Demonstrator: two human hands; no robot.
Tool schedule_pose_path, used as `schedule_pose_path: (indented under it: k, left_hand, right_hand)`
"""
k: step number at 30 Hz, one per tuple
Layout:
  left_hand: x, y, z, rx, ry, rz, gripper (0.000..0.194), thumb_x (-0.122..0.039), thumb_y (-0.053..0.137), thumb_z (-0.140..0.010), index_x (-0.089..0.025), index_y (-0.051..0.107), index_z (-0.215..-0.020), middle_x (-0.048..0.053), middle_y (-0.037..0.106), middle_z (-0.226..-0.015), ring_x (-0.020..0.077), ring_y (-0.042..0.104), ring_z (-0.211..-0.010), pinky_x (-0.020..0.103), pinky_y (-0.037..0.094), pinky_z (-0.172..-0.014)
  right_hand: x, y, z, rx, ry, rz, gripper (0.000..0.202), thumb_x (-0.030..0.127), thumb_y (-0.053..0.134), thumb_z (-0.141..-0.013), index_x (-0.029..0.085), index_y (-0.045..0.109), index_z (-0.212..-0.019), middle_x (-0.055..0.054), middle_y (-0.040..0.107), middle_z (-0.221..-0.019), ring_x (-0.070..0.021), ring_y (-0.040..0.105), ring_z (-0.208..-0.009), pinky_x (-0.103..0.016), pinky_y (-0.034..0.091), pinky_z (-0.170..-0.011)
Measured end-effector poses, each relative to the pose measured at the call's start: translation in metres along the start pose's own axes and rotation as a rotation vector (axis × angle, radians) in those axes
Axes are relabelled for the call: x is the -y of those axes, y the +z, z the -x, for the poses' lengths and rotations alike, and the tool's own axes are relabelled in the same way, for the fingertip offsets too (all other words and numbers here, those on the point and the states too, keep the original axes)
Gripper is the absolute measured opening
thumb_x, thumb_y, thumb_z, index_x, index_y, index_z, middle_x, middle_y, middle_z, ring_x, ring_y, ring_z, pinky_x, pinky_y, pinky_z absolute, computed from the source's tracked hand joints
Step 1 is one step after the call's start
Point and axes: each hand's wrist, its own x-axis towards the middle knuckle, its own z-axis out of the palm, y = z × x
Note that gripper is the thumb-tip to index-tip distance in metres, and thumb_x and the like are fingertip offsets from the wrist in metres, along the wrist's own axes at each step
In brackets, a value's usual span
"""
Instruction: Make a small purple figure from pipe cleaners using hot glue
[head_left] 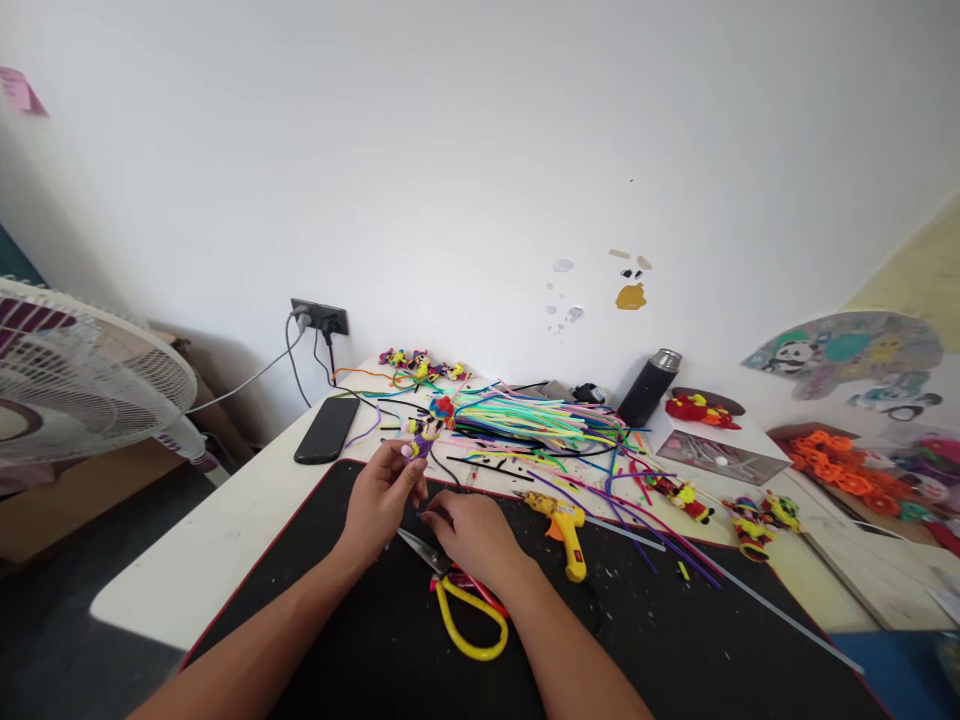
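Note:
My left hand [381,500] pinches a small pipe-cleaner doll [424,438] upright above the mat's far edge. The doll has a purple body, yellow parts and a red and blue top. Close below it, my right hand [476,535] is closed with thumb and fingertips together; whatever lies between them is too small to make out. Scissors [471,625] with a yellow-wrapped handle rest on the black mat [645,650], partly covered by the right hand. A yellow glue gun [564,530] lies just right of that hand.
Behind the hands spreads a pile of coloured pipe cleaners [532,418]. A phone [327,430] lies left, a black flask [651,388] back right. Finished dolls [750,527] sit at right beside a white drawer box [720,445]. A fan [82,375] stands left of the table.

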Motion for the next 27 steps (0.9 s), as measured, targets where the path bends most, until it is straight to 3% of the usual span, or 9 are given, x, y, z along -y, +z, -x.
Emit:
schedule_pose_path:
  k: [11, 16, 20, 23, 27]
  left_hand:
    - [0.011, -0.004, -0.002, 0.097, -0.057, 0.016, 0.037, -0.057, 0.063, -0.092, -0.024, 0.051, -0.086, -0.005, 0.06, -0.058, 0.0142, 0.057, -0.049, 0.025, 0.047, -0.047]
    - [0.01, -0.003, -0.003, 0.096, -0.065, 0.045, 0.037, -0.057, 0.066, -0.091, -0.023, 0.052, -0.086, -0.005, 0.06, -0.059, 0.0137, 0.057, -0.049, 0.025, 0.047, -0.048]
    - [0.01, -0.002, -0.003, 0.093, -0.071, 0.036, 0.038, -0.058, 0.068, -0.089, -0.023, 0.054, -0.085, -0.006, 0.059, -0.057, 0.0134, 0.055, -0.048, 0.024, 0.046, -0.047]
    - [0.012, 0.0, -0.001, 0.131, -0.101, 0.016, 0.04, -0.06, 0.069, -0.087, -0.022, 0.055, -0.087, -0.005, 0.06, -0.057, 0.0145, 0.057, -0.049, 0.025, 0.046, -0.048]
    - [0.017, 0.004, 0.001, 0.196, -0.166, 0.046, 0.043, -0.061, 0.074, -0.083, -0.023, 0.054, -0.088, -0.004, 0.062, -0.058, 0.0158, 0.059, -0.052, 0.026, 0.048, -0.048]
  right_hand:
    - [0.0, -0.001, 0.0, -0.048, 0.0, -0.099, 0.024, 0.039, 0.059, -0.104, 0.025, 0.079, -0.108, -0.006, 0.082, -0.097, -0.0226, 0.074, -0.089, -0.028, 0.041, -0.071]
    - [-0.006, 0.003, -0.004, -0.178, 0.072, -0.362, 0.021, 0.036, 0.062, -0.101, 0.022, 0.077, -0.105, -0.002, 0.075, -0.08, -0.0172, 0.066, -0.071, -0.026, 0.04, -0.064]
    - [-0.014, 0.007, -0.009, -0.293, 0.133, -0.665, 0.031, 0.047, 0.058, -0.1, 0.02, 0.073, -0.106, 0.003, 0.061, -0.061, -0.0154, 0.055, -0.054, -0.026, 0.04, -0.054]
    - [-0.015, 0.007, -0.011, -0.317, 0.133, -0.902, 0.041, 0.059, 0.059, -0.096, 0.019, 0.067, -0.105, 0.008, 0.05, -0.052, -0.0128, 0.044, -0.041, -0.025, 0.035, -0.045]
    - [-0.013, 0.006, -0.013, -0.298, 0.12, -1.069, 0.047, 0.065, 0.061, -0.092, 0.019, 0.064, -0.104, 0.01, 0.048, -0.049, -0.0102, 0.038, -0.036, -0.023, 0.031, -0.04]
